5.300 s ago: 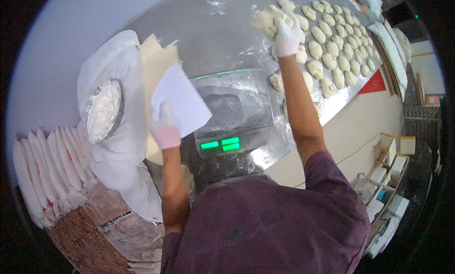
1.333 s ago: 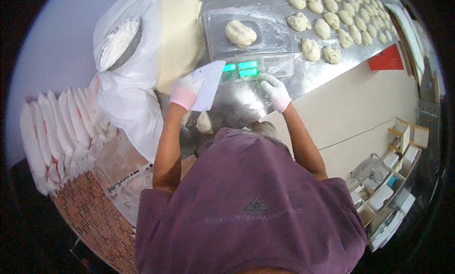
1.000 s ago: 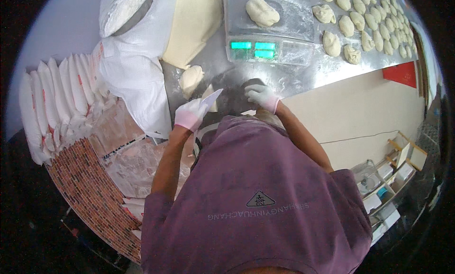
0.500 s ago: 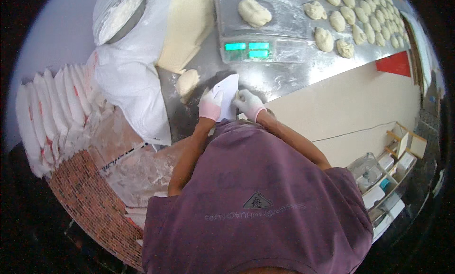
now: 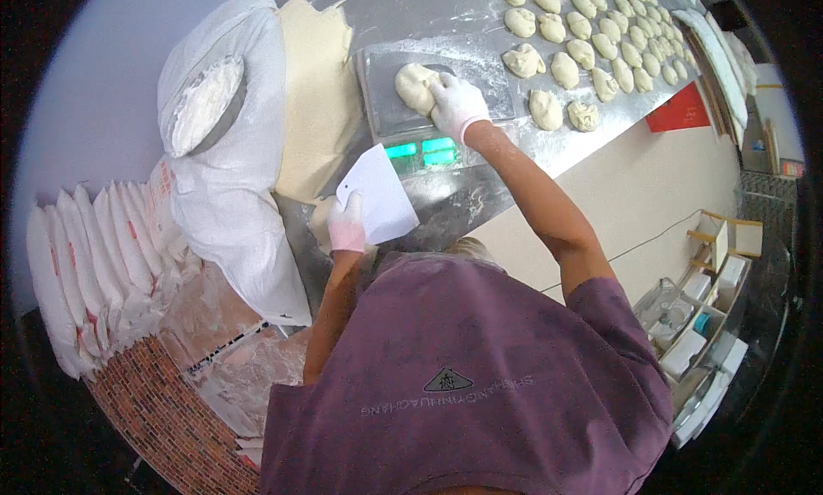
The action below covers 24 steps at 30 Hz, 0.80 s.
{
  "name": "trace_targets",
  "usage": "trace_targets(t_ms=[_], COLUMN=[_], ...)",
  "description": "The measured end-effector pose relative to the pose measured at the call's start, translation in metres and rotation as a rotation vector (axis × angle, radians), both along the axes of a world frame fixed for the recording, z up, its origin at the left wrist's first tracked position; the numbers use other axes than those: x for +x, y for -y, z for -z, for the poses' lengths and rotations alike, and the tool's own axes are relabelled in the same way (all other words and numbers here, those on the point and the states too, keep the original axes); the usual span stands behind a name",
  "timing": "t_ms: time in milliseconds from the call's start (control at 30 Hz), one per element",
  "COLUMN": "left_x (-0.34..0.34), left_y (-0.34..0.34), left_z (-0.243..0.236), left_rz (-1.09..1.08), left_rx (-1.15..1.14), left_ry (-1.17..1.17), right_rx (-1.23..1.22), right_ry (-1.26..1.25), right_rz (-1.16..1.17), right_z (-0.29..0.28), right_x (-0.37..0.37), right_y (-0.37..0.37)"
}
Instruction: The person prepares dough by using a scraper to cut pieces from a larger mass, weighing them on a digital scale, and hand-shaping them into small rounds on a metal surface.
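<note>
My right hand (image 5: 457, 103), in a whitish glove, reaches onto the scale (image 5: 384, 114), its fingers closed on the right side of a pale dough piece (image 5: 414, 86) lying on the platform. Green-lit displays glow on the near side of the scale. My left hand (image 5: 346, 226), gloved in white with a pinkish cuff, grips a flat white dough scraper (image 5: 383, 197) by its left edge, above the near part of the metal table. Partly covered by that hand, a lump of dough (image 5: 321, 224) rests on the table.
Rows of dough pieces (image 5: 579, 51) cover the metal table (image 5: 480, 193) at the right. A large dough slab (image 5: 314, 84) lies at the left beside white sacking (image 5: 227, 208) and a bowl of flour (image 5: 206, 105). Filled sacks (image 5: 99, 264) stand far left; a red box (image 5: 679, 109) is beyond the table edge.
My right hand has moved forward from beside the scraper to the dough piece on the scale. My left hand has shifted left with the scraper, which is now turned flatter. The whole view has shifted.
</note>
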<state>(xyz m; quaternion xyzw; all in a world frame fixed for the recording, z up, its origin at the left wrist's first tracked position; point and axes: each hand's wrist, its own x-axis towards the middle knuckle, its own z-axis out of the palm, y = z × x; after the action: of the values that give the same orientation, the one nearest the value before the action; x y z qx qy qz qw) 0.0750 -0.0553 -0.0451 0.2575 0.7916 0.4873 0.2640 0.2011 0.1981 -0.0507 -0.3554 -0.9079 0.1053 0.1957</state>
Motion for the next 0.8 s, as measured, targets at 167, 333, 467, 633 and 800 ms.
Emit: trace_targets(t_ms=[167,333,467,633,800], left_x=[-0.022,-0.029,-0.049,-0.097,-0.13], left_y=[0.013,0.028,0.029,0.0,-0.065], left_z=[0.026,0.001,-0.008,0.0,-0.031], left_rz=[-0.095,-0.299,-0.147,0.295,0.518], left_rx=[0.001,0.157,0.109,0.028,-0.212], left_ry=[0.072,0.344,0.24,-0.479,-0.942], right_rx=[-0.051,-0.437,-0.541,-0.564,-0.669], right_ry=[-0.181,-0.533,-0.656,-0.687,-0.754], right_rz=[0.003,0.236,0.289,0.26,0.169], right_z=[0.0,0.02,0.04,0.014,-0.015], right_x=[0.029,0.108,0.138,0.121,0.082], right_y=[-0.01,0.027,0.059,0.064,0.057])
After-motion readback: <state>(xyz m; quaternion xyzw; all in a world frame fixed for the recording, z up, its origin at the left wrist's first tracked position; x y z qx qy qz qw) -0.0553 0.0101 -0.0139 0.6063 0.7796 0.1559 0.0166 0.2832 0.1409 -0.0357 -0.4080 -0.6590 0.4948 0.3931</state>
